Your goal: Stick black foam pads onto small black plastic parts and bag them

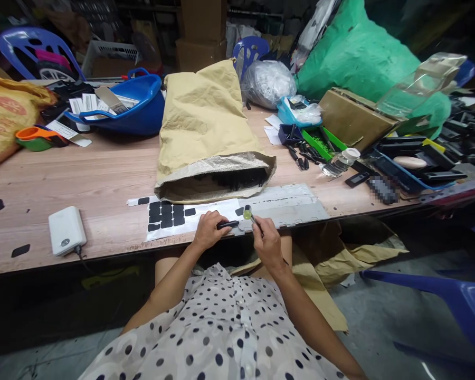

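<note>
My left hand [210,230] is closed on a slim black piece [228,224], pressing it down at the table's front edge. My right hand [268,244] grips a small mallet [247,212] by its thin handle, with the yellowish head raised just past the end of the black piece. Beside my left hand lies a white sheet [198,224] bearing several black rounded stickers [166,215]. A flat grey plate [293,203] extends to the right under the work. Just beyond, a tan paper sack [209,116] lies with its mouth towards me and dark items inside.
A white power bank [67,231] with a cable sits at left. Further back are a blue basin [142,103] and a yellow sack [8,121]. At right stand a green tray [324,142], a clear bottle [340,162] and a blue tray [399,171] of black parts.
</note>
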The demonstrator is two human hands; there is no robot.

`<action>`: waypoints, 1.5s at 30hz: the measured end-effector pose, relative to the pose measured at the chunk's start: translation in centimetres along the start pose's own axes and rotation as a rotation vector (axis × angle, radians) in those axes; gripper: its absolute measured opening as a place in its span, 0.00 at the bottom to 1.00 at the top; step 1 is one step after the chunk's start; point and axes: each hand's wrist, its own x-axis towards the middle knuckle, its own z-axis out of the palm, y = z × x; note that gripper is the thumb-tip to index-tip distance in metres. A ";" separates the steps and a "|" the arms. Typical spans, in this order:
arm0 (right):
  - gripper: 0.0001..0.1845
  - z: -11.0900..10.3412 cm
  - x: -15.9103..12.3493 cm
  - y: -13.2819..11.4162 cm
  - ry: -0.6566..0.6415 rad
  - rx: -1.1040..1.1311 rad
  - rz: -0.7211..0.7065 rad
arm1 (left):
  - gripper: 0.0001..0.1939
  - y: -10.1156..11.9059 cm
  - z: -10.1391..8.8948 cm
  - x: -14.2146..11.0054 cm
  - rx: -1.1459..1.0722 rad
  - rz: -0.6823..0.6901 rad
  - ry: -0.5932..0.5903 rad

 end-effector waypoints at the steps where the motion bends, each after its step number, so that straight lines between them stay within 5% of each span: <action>1: 0.19 -0.1 -0.4 -0.6 -0.025 0.051 -0.012 | 0.06 0.0 0.0 0.0 -0.009 -0.007 -0.002; 11: 0.21 -0.7 -1.1 -3.8 -0.100 0.079 -0.090 | 0.04 0.5 -0.1 0.0 -0.036 -0.053 0.005; 27: 0.21 -0.4 -1.4 -2.4 -0.118 0.068 -0.024 | 0.04 0.5 0.0 0.0 -0.035 -0.037 0.007; 36: 0.17 -0.7 1.8 1.6 -0.012 -0.266 0.075 | 0.04 0.4 -0.1 -0.1 -0.044 -0.022 -0.011; 45: 0.18 1.8 3.1 4.6 0.060 -0.511 0.047 | 0.09 -0.1 0.0 -0.4 -0.054 0.011 -0.033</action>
